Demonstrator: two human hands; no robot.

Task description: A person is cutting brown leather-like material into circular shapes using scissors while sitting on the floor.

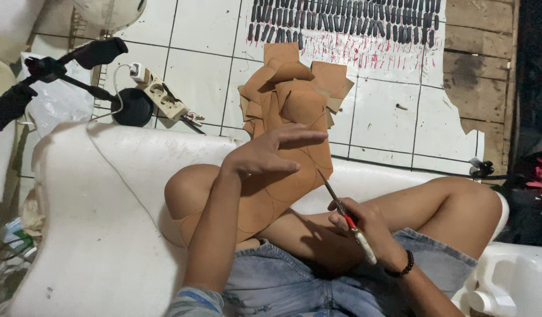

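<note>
A large tan sheet (294, 176) of leather-like material with drawn curved outlines lies over my knee. My left hand (270, 152) rests flat on it with fingers spread, pressing it down. My right hand (365, 226) grips a pair of scissors (341, 208) with a red and white handle. Their blades point up-left and touch the sheet's right edge. Behind the sheet, a pile of cut tan pieces (297, 79) sits on the tiled floor.
I sit on a white foam cushion (107, 205). A power strip (162, 97), a black round base (133, 107) and a black stand arm (48, 67) are at left. Rows of small dark pieces (347, 17) line the far floor. A white plastic jug (511, 282) stands at right.
</note>
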